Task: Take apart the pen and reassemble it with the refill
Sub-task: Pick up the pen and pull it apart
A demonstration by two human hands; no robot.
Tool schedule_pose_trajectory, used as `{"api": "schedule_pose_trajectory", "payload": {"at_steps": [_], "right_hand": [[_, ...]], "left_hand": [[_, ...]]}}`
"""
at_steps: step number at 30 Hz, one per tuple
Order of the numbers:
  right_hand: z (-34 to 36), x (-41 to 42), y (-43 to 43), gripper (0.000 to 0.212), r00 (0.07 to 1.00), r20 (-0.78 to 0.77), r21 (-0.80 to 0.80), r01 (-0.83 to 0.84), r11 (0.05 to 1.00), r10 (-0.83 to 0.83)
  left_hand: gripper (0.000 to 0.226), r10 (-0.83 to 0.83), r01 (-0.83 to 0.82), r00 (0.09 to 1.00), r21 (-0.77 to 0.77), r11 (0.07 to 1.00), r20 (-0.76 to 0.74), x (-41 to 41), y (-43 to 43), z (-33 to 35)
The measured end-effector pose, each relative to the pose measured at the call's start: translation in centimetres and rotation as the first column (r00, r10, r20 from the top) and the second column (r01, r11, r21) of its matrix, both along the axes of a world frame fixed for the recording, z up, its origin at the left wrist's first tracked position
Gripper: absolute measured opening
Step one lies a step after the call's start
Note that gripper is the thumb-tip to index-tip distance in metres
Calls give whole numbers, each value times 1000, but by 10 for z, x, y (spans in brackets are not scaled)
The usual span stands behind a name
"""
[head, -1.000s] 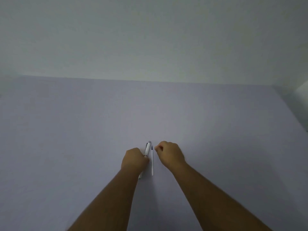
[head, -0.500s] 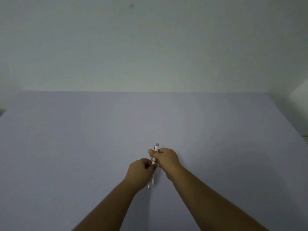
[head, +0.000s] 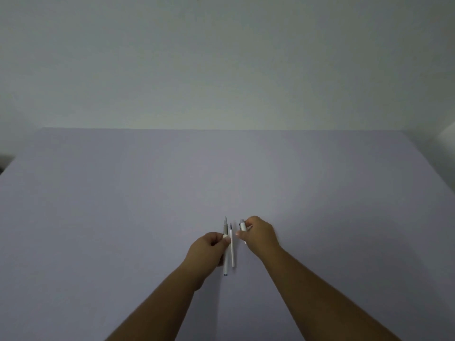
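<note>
Your left hand [head: 209, 249] grips the pen body [head: 225, 252]; your right hand [head: 261, 233] pinches what looks like the cap [head: 242, 225]. Park it away from the refill [head: 232, 244] lying between your hands.

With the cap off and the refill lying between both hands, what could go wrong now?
1. The loose refill lies on the table between the hands; either could nudge it and make it roll.
2. The left hand holds the pen body with its uncovered tip pointing away; it might mark the table.
3. The right hand pinches the small cap; it may slip.
</note>
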State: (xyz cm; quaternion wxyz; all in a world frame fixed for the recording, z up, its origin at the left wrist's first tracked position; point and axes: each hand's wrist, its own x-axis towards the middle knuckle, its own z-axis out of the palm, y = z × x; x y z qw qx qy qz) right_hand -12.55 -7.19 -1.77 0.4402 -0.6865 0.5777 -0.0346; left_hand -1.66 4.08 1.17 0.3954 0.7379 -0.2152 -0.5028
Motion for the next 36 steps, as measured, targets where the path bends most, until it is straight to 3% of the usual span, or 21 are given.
{"api": "schedule_pose_trajectory", "payload": {"at_steps": [4,12,19,21,24,27,29,34,36], "right_hand": [[-9,1,4,26,1000,-6,-116,28,993,-28],[-14,2,9,19,998,28,-116,67,991,-64],[-1,1,9,25,996,23,-148,93,985,-91],[18,3,9,34,979,138,-67,160,985,-150],[50,6,13,44,921,314,254,150,955,-229],[63,4,20,35,912,379,236,69,969,-158],[68,2,22,31,882,428,247,95,964,-196],[77,-4,21,16,737,624,355,31,934,-261],[79,-8,21,12,713,648,397,-15,918,-268]], "left_hand": [[22,6,-6,1000,-11,1000,10,1,-4,2],[24,-9,9,998,-4,1000,64,-2,-4,2],[22,-29,30,993,-12,999,117,-3,-4,7],[19,-36,39,992,-23,999,124,-4,-3,11],[16,-46,53,989,-50,997,137,-6,-3,18],[20,-83,105,959,-68,992,272,-11,-3,24],[23,-76,106,948,-81,991,308,-14,-3,29],[35,-20,5,995,-149,989,-100,-11,1,47],[36,-34,22,996,-146,989,-84,-9,3,52]]}}
